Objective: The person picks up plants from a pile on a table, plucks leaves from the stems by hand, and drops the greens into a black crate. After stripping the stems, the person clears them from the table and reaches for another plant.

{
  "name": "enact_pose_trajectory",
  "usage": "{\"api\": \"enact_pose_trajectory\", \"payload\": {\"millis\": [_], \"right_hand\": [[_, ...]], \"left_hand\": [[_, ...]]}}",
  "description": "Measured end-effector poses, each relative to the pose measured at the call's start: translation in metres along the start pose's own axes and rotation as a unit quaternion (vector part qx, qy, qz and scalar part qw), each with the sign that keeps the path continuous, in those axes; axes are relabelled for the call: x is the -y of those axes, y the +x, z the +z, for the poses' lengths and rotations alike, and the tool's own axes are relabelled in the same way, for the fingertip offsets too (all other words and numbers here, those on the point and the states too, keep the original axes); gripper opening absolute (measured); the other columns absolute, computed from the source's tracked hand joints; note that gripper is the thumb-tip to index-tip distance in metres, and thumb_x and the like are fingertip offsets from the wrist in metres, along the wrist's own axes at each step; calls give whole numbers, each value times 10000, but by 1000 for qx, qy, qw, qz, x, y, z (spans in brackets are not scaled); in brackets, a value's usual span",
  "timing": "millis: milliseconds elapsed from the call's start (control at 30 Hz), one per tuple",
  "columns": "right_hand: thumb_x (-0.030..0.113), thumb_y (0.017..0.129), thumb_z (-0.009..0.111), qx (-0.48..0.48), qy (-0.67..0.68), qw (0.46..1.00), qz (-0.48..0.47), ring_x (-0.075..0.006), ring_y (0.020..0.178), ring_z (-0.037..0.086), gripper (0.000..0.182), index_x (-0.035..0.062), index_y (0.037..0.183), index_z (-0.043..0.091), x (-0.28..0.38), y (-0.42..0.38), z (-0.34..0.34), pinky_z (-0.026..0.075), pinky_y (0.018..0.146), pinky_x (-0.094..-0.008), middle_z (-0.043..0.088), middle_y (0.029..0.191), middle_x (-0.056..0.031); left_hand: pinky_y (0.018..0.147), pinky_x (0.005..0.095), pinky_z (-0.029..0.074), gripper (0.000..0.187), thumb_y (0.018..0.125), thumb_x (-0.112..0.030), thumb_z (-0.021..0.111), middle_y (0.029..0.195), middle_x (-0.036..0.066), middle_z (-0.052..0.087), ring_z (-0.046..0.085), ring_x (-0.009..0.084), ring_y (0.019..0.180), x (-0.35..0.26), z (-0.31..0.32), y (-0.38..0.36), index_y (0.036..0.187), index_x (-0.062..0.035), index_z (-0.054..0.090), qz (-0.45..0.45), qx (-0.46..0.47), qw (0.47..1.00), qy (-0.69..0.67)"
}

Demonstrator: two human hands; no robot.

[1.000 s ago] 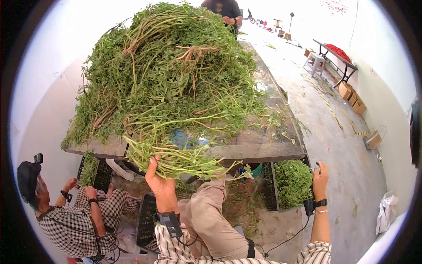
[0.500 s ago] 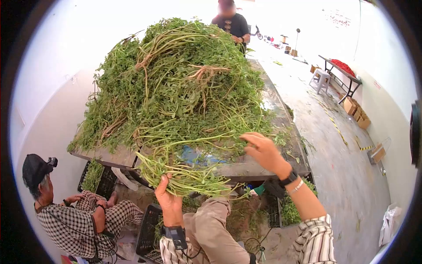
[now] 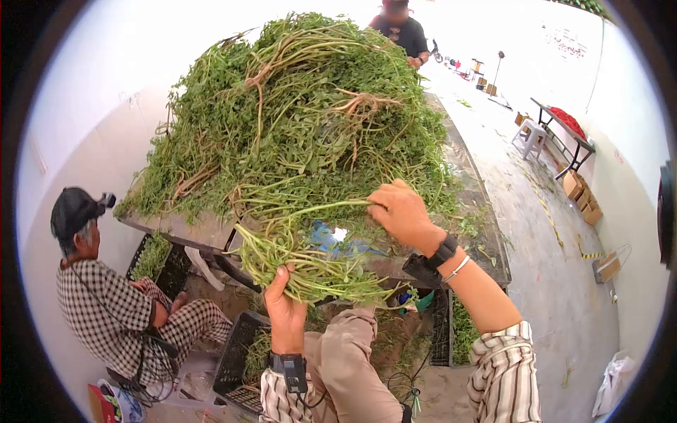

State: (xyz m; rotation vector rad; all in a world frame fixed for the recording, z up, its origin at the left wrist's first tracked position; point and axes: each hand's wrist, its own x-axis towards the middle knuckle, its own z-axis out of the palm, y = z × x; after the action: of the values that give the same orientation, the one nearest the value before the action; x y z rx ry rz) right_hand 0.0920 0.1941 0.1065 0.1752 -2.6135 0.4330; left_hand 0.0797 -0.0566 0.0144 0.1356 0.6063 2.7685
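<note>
A bunch of leafy green stems lies across my left hand, whose thumb presses over it at the table's front edge. My right hand is closed, its fingertips pinching the end of one long green stem that runs left along the front of the heap. Behind both hands rises a large heap of leafy green plants, with brownish roots showing on top. A blue patch shows on the table between the bunch and the heap.
The heap covers most of the table. Black crates with greens stand below it at both sides. A seated person in a checked shirt is at left; another person in black stands behind the heap. A white stool stands farther right.
My right hand has come left and its fingers have closed on the long stem's end. The left hand still holds the bunch. The whole view has shifted a little.
</note>
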Motion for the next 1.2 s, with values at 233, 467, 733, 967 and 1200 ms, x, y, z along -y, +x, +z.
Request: {"api": "enact_pose_trajectory", "payload": {"millis": [233, 467, 733, 967, 1200], "right_hand": [[162, 818, 537, -39, 108, 991, -64, -278, 795, 465, 156, 32, 877, 601, 22, 20, -13, 389, 715, -386, 575, 794, -94], [174, 829, 532, -66, 42, 991, -110, -264, 773, 476, 144, 61, 888, 598, 43, 41, -22, 357, 731, -373, 576, 772, -75], [186, 833, 518, 66, -8, 988, -141, -247, 764, 484, 109, 98, 806, 577, 79, 33, -11, 338, 716, -375, 559, 718, -57], [184, 821, 498, 254, -68, 955, -140, -306, 648, 578, 119, 125, 752, 574, 84, 27, 9, 422, 604, -420, 568, 641, -81], [181, 821, 487, 272, -6, 953, -133, -332, 643, 573, 123, 105, 761, 562, 73, 25, 21, 436, 650, -447, 572, 637, -109]], "left_hand": [[784, 383, 491, 123, 824, -163, 621, 845, 32, 629, 594, 198, 835, 6, 1, 2, 865, -48, 615, 16, 1, 1000, -20], [810, 392, 474, 139, 834, -194, 617, 897, 19, 617, 574, 203, 889, -2, 4, 0, 883, -64, 608, 22, 16, 999, -18], [878, 397, 423, 152, 873, -204, 563, 968, 22, 594, 542, 209, 955, 2, 0, -1, 937, -68, 583, 14, -4, 998, -60], [965, 424, 384, 175, 863, -162, 556, 1239, 123, 485, 500, 245, 1075, 11, 0, 10, 978, -30, 557, -5, 81, 992, -102], [935, 439, 415, 214, 851, -138, 567, 1226, 133, 486, 506, 246, 1061, 12, 5, 11, 1035, -37, 525, -13, 86, 991, -106]]}}
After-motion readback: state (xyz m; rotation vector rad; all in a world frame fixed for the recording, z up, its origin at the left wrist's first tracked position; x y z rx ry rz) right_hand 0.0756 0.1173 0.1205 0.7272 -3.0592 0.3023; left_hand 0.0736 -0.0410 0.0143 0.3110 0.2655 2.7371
